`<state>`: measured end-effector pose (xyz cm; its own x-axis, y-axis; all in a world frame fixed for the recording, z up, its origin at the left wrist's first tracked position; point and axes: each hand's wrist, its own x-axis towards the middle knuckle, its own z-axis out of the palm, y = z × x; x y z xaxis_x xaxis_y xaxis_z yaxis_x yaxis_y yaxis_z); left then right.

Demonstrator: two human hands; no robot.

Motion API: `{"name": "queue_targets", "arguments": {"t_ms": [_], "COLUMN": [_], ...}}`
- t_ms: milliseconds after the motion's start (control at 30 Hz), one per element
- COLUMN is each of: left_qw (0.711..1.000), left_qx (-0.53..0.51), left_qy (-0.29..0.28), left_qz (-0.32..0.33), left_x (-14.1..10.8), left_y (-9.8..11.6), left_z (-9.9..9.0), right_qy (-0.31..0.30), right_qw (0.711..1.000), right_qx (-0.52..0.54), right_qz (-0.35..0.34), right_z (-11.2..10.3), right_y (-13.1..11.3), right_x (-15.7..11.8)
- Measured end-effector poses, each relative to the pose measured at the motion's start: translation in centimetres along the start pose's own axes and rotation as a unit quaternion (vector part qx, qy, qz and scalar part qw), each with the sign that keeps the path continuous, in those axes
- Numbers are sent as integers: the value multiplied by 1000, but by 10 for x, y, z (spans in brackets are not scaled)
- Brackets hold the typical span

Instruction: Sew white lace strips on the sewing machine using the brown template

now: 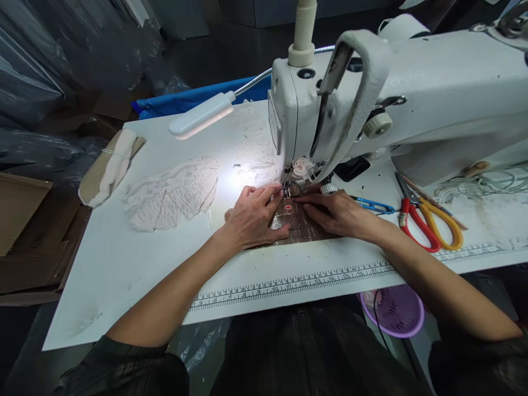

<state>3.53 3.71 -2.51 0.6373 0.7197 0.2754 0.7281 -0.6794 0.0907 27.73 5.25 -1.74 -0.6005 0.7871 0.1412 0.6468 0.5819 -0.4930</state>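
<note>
A white sewing machine (pixel 284 110) stands over the table, its needle area lit by a lamp. My left hand (pixel 258 217) lies on the brown plate (pixel 301 231) just left of the presser foot, fingers bent toward it and thumb apart. On the other side my right hand (pixel 336 212) rests with its fingertips near the foot. Whatever small piece lies under the fingertips is too small to make out. White lace (pixel 258 154) lies behind my left hand, and a gathered lace piece (pixel 175 192) spreads out to the left.
Red and yellow scissors (pixel 429 220) and a blue thread snipper (pixel 373 205) lie right of my right hand. A rolled cloth bundle (pixel 113 165) is at the left edge. The lamp (pixel 202 115) hangs above the table. A purple basket (pixel 396 313) stands below the front edge.
</note>
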Motion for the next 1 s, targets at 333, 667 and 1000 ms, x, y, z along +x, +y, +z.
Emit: {"name": "queue_targets", "arguments": {"t_ms": [333, 667, 1000], "left_qw": [999, 994, 997], "left_qx": [-40, -58, 12], "left_qy": [-7, 63, 66], "left_qz": [-17, -68, -42], "left_x": [0, -3, 22], "left_y": [-1, -3, -28], "left_z": [0, 4, 7], "right_qy": [74, 120, 126], "right_qw": [990, 992, 992], "right_qx": [90, 3, -5], "right_qz": [84, 24, -23], "right_z": [5, 23, 29], "right_y": [6, 12, 21], "right_x": [11, -2, -1]}}
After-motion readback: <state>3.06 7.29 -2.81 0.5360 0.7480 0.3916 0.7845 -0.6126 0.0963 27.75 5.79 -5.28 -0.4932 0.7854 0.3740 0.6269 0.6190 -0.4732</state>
